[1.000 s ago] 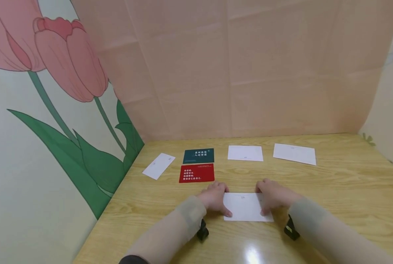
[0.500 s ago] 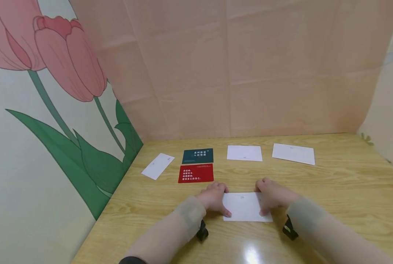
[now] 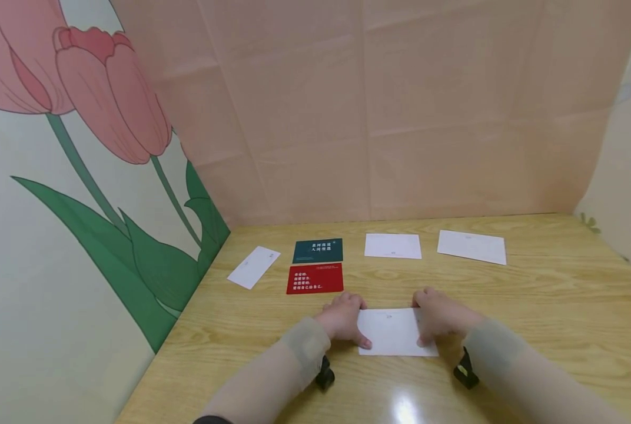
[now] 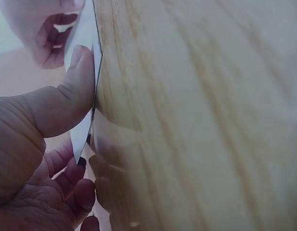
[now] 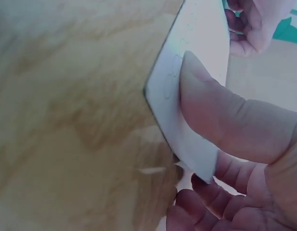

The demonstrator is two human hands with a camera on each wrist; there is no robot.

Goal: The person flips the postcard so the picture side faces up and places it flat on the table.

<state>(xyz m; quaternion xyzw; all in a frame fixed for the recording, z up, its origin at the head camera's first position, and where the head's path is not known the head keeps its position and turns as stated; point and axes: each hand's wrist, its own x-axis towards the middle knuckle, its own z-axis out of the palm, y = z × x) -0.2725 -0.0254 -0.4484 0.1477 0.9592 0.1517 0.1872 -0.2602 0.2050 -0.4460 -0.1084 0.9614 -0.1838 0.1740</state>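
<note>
A white card (image 3: pixel 392 333) lies near the front of the wooden table (image 3: pixel 548 306), held between both hands. My left hand (image 3: pixel 347 321) pinches its left edge. In the left wrist view the thumb (image 4: pixel 67 98) lies on top of the card (image 4: pixel 83 29) and curled fingers (image 4: pixel 79 192) sit under it. My right hand (image 3: pixel 434 315) pinches the right edge. In the right wrist view its thumb (image 5: pixel 220 120) presses on the card (image 5: pixel 196 57), with fingers (image 5: pixel 211 202) curled beneath.
Farther back lie a red card (image 3: pixel 315 278), a teal card (image 3: pixel 318 250), a slanted white envelope (image 3: pixel 253 266), a white card (image 3: pixel 392 245) and a larger white envelope (image 3: pixel 471 246). A tulip-painted wall (image 3: pixel 82 176) borders the left, and a pink backdrop (image 3: pixel 400 118) the rear.
</note>
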